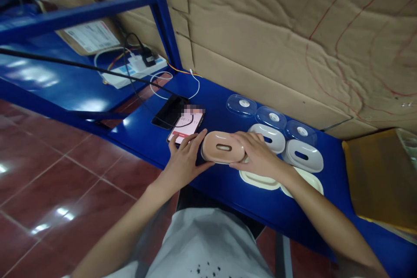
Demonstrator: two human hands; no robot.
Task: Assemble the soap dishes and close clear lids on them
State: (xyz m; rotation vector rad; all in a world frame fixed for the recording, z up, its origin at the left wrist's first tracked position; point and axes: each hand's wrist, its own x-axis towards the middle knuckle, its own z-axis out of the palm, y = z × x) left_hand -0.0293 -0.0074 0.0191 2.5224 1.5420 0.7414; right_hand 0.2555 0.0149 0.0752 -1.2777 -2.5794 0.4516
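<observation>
A peach oval soap dish [213,150] with a slot in its middle is held between my two hands above the blue shelf. My left hand [184,158] closes on its left end, the thumb along the near edge. Around the right end, my right hand [259,152] has its thumb at the near side and its fingers over the top. Behind and beside my right hand lie two white slotted trays [316,164]. Two cream oval pieces [260,181] sit nearer me, partly hidden by my right hand and forearm. Several clear lids [267,114] with round stickers form the back row.
A lit phone [186,128] showing a timer lies left of my hands, beside a black object [167,110]. A power strip [137,71] with cables rests on the left shelf. Cardboard [260,43] walls the back; a brown box [381,178] stands at right.
</observation>
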